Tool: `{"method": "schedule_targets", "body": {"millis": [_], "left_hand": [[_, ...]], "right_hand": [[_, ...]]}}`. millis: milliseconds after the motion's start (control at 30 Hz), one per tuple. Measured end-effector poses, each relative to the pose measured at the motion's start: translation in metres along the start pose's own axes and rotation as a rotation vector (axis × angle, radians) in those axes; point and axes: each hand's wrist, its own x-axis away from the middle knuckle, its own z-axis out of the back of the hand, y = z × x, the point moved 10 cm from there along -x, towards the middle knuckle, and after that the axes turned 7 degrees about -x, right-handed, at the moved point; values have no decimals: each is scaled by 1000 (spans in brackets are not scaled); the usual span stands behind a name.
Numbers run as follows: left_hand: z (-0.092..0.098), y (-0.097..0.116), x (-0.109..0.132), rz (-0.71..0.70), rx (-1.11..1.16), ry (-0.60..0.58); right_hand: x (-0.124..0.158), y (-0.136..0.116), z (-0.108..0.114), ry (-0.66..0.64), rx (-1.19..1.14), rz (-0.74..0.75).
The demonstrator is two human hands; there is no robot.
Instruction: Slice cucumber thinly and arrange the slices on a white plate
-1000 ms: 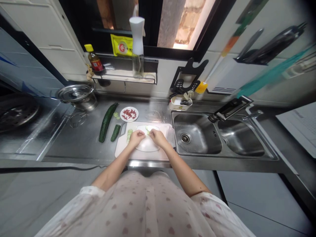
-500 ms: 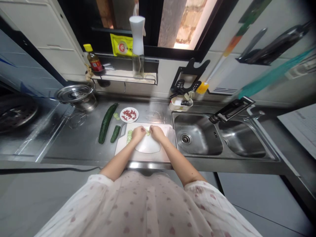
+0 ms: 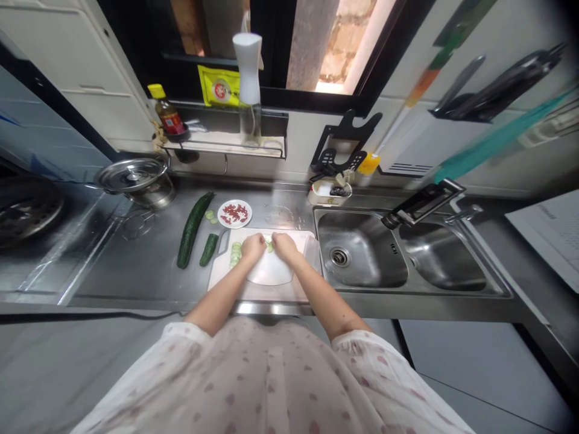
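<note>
Over a white plate (image 3: pixel 270 271) on the white cutting board (image 3: pixel 303 292), my left hand (image 3: pixel 253 246) and my right hand (image 3: pixel 284 246) are close together. Both have their fingers curled into a pinch, at pale green cucumber slices (image 3: pixel 269 243) between them. How the fingertips meet the slices is partly hidden. Left of my left hand, a row of cucumber slices (image 3: pixel 235 254) lies on the board. Beyond the board's handle are a cut piece of cucumber (image 3: pixel 208 249) and a long whole cucumber (image 3: pixel 194 230).
A small white plate with chopped red pieces (image 3: pixel 234 214) sits behind the board, beside a few loose slices (image 3: pixel 210 216). A lidded steel pot (image 3: pixel 149 191) stands at the back left. To the right is a double sink (image 3: pixel 362 247). A shelf (image 3: pixel 217 142) holds bottles above the counter.
The view has shifted slightly. Both hands stay over the plate with their fingers together at the slices; only small finger movements show.
</note>
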Motion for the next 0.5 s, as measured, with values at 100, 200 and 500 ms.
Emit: {"method": "schedule_targets", "body": {"millis": [100,200,500], "left_hand": [[2,3,2,-29,-19,6],[4,7,5,-59,-43,8],[11,18,23,-185,-110,77]], "right_hand": [[0,-1,-1,4,27,3],[1,-1,-1,14,60,-3],[0,2,0,5,90,-7]]}}
